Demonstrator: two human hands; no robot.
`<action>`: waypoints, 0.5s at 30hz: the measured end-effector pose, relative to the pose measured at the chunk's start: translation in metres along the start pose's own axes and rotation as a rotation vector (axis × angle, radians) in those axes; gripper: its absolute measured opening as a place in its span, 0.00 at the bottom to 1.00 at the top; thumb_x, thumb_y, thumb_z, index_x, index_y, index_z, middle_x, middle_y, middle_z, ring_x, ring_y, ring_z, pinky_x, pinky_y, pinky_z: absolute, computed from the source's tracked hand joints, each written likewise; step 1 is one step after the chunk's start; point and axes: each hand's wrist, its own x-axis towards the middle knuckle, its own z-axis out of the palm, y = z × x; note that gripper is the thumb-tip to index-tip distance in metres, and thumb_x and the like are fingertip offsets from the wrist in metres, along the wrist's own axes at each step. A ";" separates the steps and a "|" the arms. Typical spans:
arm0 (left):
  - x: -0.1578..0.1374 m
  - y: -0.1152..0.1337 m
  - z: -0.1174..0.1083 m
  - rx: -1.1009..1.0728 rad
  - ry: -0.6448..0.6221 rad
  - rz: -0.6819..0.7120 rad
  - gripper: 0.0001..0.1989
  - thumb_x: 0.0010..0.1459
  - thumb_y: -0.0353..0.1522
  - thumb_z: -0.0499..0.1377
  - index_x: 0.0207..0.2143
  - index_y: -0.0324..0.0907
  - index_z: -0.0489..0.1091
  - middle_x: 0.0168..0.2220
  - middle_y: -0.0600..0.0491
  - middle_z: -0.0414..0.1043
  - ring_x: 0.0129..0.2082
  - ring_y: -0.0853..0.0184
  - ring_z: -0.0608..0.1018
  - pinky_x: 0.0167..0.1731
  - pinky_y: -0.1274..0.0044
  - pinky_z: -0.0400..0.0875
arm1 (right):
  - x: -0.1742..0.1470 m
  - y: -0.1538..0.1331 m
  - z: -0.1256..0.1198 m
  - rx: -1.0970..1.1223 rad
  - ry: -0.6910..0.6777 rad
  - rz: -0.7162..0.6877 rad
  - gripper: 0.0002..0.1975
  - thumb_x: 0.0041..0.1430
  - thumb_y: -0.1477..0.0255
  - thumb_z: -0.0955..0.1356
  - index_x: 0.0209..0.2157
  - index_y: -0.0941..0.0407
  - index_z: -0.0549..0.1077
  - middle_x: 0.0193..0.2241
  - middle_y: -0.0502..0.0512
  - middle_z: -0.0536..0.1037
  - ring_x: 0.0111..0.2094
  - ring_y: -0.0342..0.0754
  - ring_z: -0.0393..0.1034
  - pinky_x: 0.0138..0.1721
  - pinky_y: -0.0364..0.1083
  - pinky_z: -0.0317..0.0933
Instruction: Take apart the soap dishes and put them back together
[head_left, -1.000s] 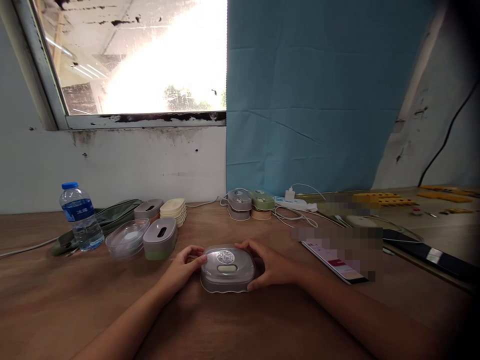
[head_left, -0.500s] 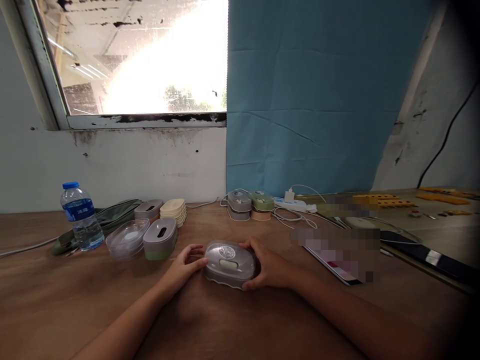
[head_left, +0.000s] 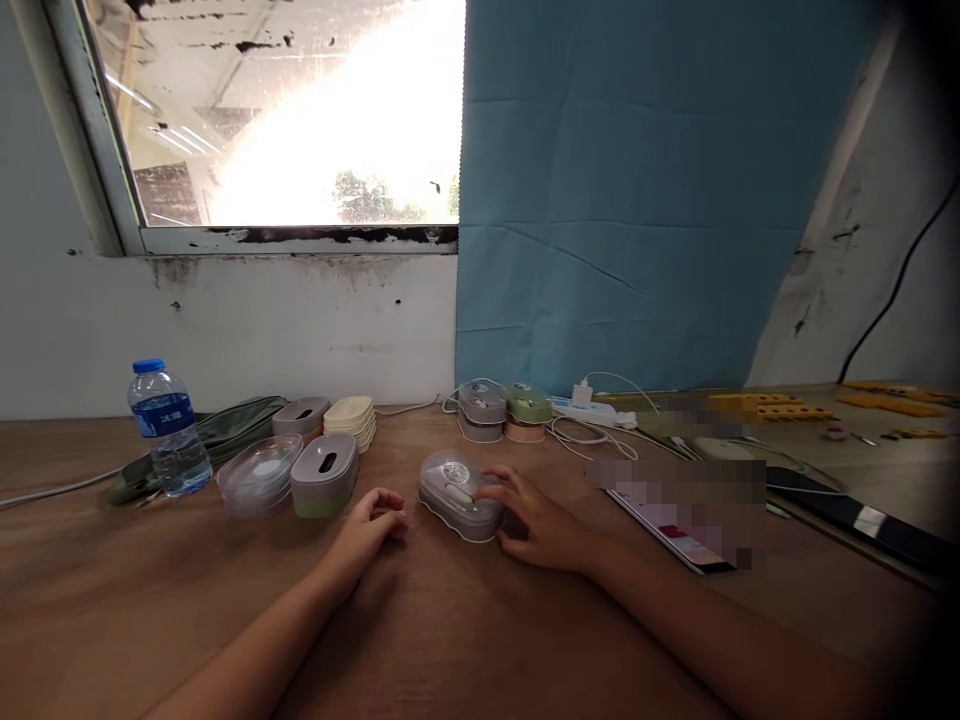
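An oval grey box with a clear lid [head_left: 459, 518] stands on the wooden table in front of me, turned at an angle. A round printed sticker and a pale slot show on its top. My right hand [head_left: 529, 518] holds the box at its right end, with fingers over the lid and the thumb low on the near side. To the left of the box, my left hand [head_left: 375, 522] rests by the table, loosely curled, thumb apart, holding nothing. Nearest to it is a grey-and-green oval box with a dark slot [head_left: 324, 482].
Clear plastic lids [head_left: 259, 475], a stack of cream trays [head_left: 349, 422] and a water bottle [head_left: 169, 430] stand to the left. Behind are two stacks of oval boxes, grey [head_left: 481, 412] and green [head_left: 528, 405]. A power strip [head_left: 589, 410] and a phone [head_left: 675, 535] lie rightward.
The box has moved slightly away from me and turned clockwise under my right hand. My left hand has come off the box's left end and drawn back a little.
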 end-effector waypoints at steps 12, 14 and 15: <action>0.006 -0.007 0.002 -0.094 0.020 0.041 0.08 0.39 0.29 0.58 0.25 0.39 0.62 0.22 0.57 0.66 0.21 0.72 0.71 0.23 0.80 0.64 | 0.020 -0.012 0.028 -0.016 0.064 -0.156 0.16 0.54 0.72 0.63 0.46 0.51 0.66 0.48 0.58 0.65 0.55 0.55 0.53 0.54 0.56 0.51; 0.006 -0.007 0.002 -0.094 0.018 0.041 0.07 0.39 0.29 0.57 0.25 0.39 0.62 0.21 0.58 0.66 0.21 0.72 0.71 0.23 0.80 0.64 | 0.021 -0.009 0.028 0.006 0.102 -0.123 0.16 0.54 0.71 0.63 0.46 0.51 0.66 0.48 0.58 0.65 0.54 0.54 0.54 0.53 0.56 0.52; 0.006 -0.007 0.002 -0.090 0.016 0.038 0.07 0.39 0.29 0.57 0.25 0.39 0.62 0.20 0.58 0.65 0.21 0.73 0.70 0.23 0.80 0.63 | 0.021 -0.006 0.028 0.020 0.122 -0.099 0.16 0.55 0.71 0.63 0.46 0.51 0.66 0.48 0.58 0.64 0.54 0.53 0.54 0.53 0.55 0.53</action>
